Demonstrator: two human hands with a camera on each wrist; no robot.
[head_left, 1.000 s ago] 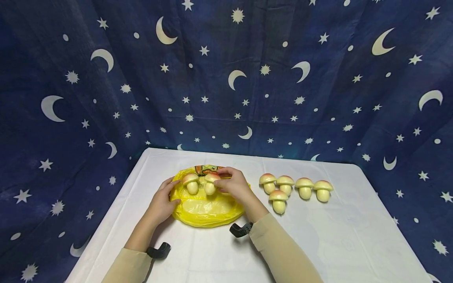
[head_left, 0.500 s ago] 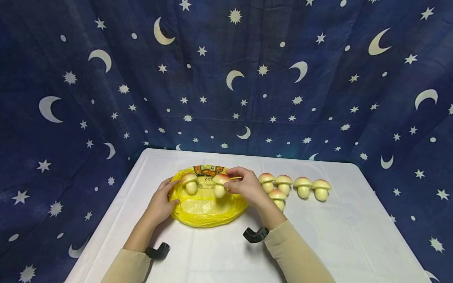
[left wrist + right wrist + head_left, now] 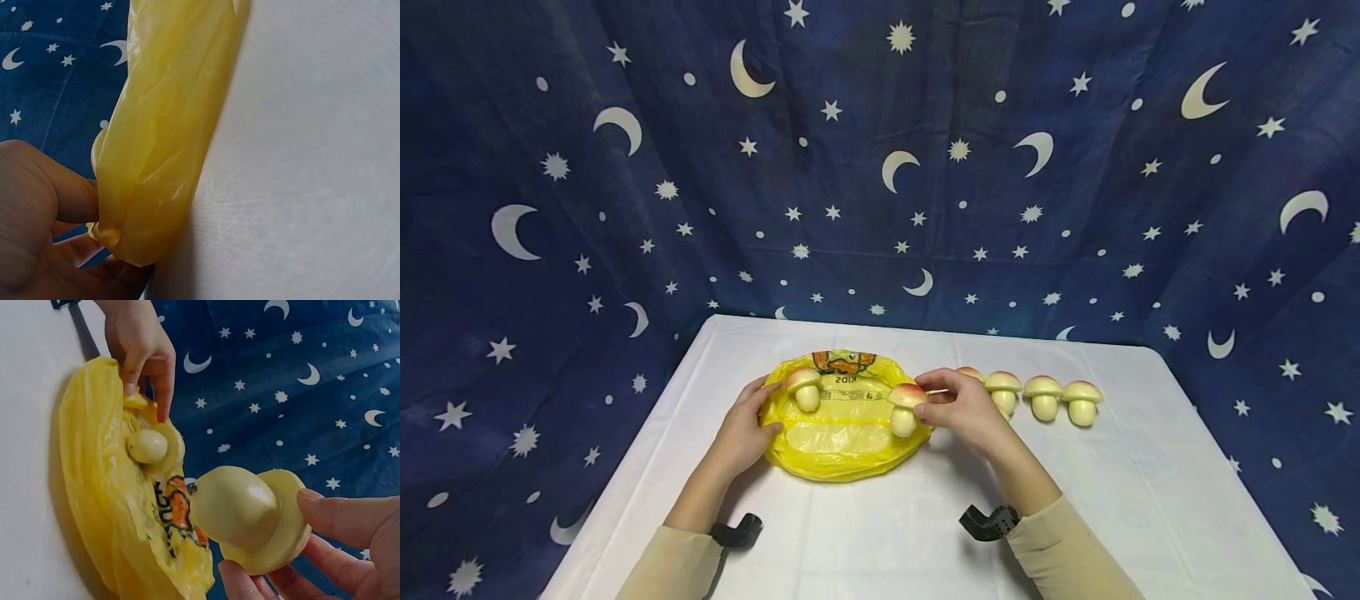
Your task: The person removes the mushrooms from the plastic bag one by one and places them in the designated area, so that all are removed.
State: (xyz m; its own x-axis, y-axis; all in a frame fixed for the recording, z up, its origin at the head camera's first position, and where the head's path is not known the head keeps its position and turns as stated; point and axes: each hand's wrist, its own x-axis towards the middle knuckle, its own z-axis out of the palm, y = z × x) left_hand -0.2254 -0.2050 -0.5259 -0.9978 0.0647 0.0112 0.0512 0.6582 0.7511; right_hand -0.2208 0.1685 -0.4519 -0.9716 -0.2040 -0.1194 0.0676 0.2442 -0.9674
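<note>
A toy mushroom (image 3: 904, 410), pale yellow with a reddish cap top, is pinched between the thumb and fingers of my right hand (image 3: 967, 410) at the right rim of a yellow plastic bag (image 3: 838, 468). The right wrist view shows this mushroom (image 3: 240, 509) up close, stem toward the bag. My left hand (image 3: 741, 432) holds the bag's left rim; in the left wrist view thumb and fingers grip the bag's edge (image 3: 147, 206). Inside the bag, beside the left fingers, lies a second mushroom (image 3: 807, 390). Its printed inner side shows a cartoon picture and letters.
Several more toy mushrooms (image 3: 1043, 398) lie on the white-covered table (image 3: 850, 542) to the right, some partly behind my right hand. A dark blue curtain (image 3: 850, 167) with moons and stars stands around the back and sides. Black cameras (image 3: 988, 523) sit at both wrists.
My right hand has moved rightward across the bag with one mushroom, from beside the other mushroom to the right rim. The left hand has stayed at the left rim.
</note>
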